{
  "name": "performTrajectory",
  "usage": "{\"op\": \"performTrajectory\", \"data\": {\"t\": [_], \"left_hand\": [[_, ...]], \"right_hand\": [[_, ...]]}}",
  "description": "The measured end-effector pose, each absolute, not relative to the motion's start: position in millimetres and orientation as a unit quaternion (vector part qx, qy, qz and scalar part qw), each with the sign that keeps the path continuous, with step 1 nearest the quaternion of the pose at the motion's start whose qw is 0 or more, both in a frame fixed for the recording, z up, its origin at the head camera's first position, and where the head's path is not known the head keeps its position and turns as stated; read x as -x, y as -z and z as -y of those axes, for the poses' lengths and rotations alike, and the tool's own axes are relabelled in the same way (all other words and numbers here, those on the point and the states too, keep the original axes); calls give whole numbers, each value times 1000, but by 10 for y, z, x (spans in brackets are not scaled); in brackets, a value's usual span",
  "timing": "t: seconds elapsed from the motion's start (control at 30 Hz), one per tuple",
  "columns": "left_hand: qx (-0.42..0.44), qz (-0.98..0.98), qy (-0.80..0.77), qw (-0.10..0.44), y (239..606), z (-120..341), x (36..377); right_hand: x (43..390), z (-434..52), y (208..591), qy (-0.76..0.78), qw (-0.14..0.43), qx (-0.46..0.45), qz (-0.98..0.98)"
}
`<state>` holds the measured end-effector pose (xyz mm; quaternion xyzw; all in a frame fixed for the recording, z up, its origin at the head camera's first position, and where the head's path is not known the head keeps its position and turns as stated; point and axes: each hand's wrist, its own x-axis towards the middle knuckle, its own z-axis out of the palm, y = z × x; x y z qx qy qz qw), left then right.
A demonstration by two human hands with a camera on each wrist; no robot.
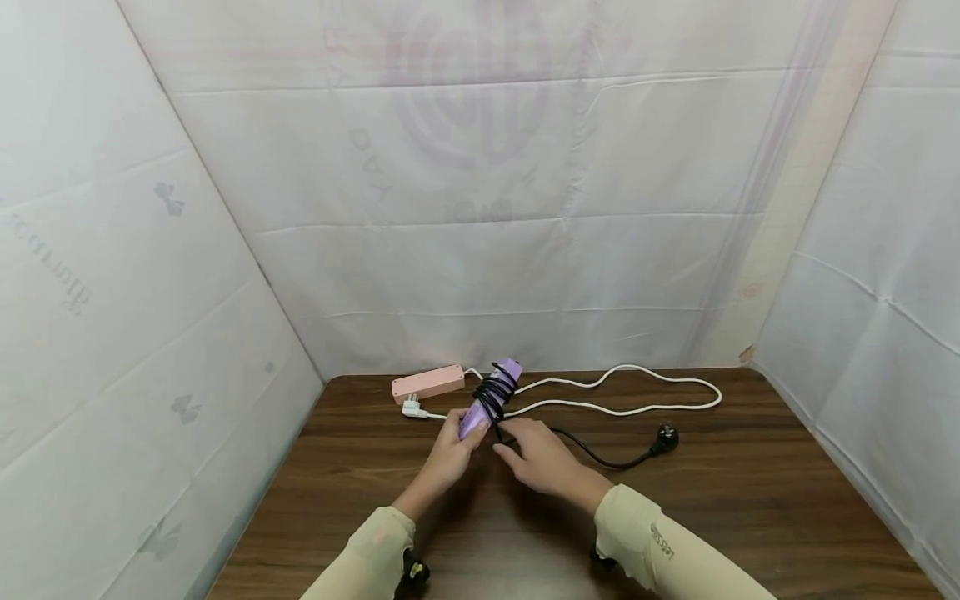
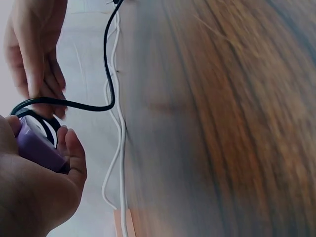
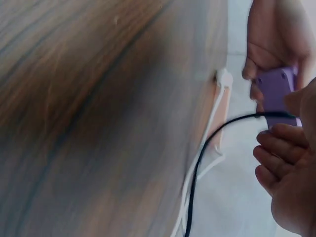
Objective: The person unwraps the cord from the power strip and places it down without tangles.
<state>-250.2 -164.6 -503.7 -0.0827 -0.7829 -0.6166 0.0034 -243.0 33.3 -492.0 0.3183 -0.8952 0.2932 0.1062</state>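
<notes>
Two hands work over one purple appliance [image 1: 491,398] near the far edge of the wooden surface [image 1: 750,500], and most of the risk lies in the black cord [image 1: 493,397] coiled round its middle. The left hand [image 1: 448,454] grips the near end of the purple body, its fingers [image 2: 74,153] curled round it, as the left wrist view shows plainly. The right hand [image 1: 543,458] lies just beside the coils with the cord running past its fingers [image 3: 276,148]; they look loosely bent, and I cannot tell whether they pinch the cord or only touch it.

From the coils the cord trails right across the surface to a black plug [image 1: 664,437], lying free. If the cord is pulled quickly, that plug could drag or whip across the wood. If the hold on the cord is slack, the loops may loosen or slide along the smooth body.

Behind lies a pink power strip [image 1: 428,384], whose white cable [image 1: 622,387] loops away to the right and back to a white plug [image 1: 412,407] just beside the left hand. Black and white leads run close together near the appliance, so a careless pull could snag the white cable and shift the strip.
</notes>
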Motion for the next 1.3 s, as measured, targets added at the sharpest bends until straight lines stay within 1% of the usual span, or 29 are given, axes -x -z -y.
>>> {"op": "performTrajectory", "data": {"t": [0.17, 0.4, 0.6, 0.9, 1.07, 1.3], "left_hand": [[92, 779, 620, -2, 4998, 1574, 2482], [73, 781, 620, 6, 5023, 1582, 2477], [81, 777, 624, 7, 5060, 1620, 2455], [107, 786, 609, 4, 5036, 1652, 2433], [120, 786, 607, -5, 5024, 1674, 2454], [147, 779, 609, -29, 5043, 1700, 2474]], "right_hand": [[2431, -254, 4989, -311, 136, -312, 887], [2436, -357, 5005, -326, 159, -288, 886], [2485, -493, 4928, -343, 210, -261, 877], [2620, -657, 4728, -332, 256, -206, 884], [2687, -751, 4694, -325, 256, -171, 894], [2776, -894, 4719, -326, 222, -134, 909]]}}
